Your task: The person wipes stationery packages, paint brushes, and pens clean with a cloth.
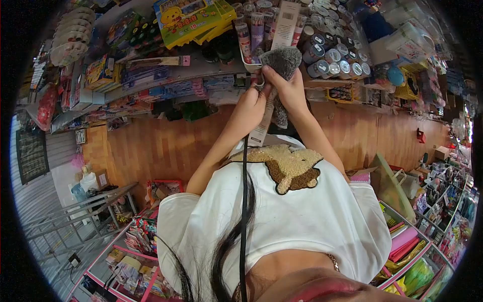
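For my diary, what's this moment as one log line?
right hand: gripping gray cloth | left hand: at narrow box, grip unclear | ahead: stocked shelf

Wood-patterned flooring [166,151] is stretching beneath a laden shelf [201,73], while a ribbed grey wall [59,146] is standing at left near metal railings [118,193]; bright light is showing at far right.

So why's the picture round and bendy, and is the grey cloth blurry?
Head view: likely a very wide lens, as the shelf bows and the corners go black; head view again: the cloth looks fairly clear, the far right edge hazier.
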Demonstrator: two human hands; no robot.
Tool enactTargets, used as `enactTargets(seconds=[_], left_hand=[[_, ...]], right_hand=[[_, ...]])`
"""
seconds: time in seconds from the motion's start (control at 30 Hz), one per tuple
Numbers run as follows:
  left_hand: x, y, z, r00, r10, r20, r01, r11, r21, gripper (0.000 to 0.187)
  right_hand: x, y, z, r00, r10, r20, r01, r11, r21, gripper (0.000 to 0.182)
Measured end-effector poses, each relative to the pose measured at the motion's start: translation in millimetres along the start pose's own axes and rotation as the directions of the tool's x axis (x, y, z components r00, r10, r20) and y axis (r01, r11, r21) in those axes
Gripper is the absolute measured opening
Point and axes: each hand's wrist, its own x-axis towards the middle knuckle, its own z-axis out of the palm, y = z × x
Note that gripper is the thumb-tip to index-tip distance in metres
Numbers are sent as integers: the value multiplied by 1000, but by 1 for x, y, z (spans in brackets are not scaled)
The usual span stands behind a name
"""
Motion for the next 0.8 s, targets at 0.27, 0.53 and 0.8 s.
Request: enactTargets(seconds=[0.27, 0.53, 0.8], left_hand=[[3, 50, -14, 894, -350, 280, 384, 920, -76, 56], [-4, 61, -12, 978, -173, 120, 177, 984, -25, 49], [0, 68, -35, 903, -356, 241, 380, 923, -59, 37]], right_hand=[[38, -20, -14, 995, -69, -71, 72, 997, 39, 28], [100, -50, -67, 869, -405, -283, 273, 871, -408, 53], [64, -83, -83, 820, -566, -82, 515, 793, -326, 41]])
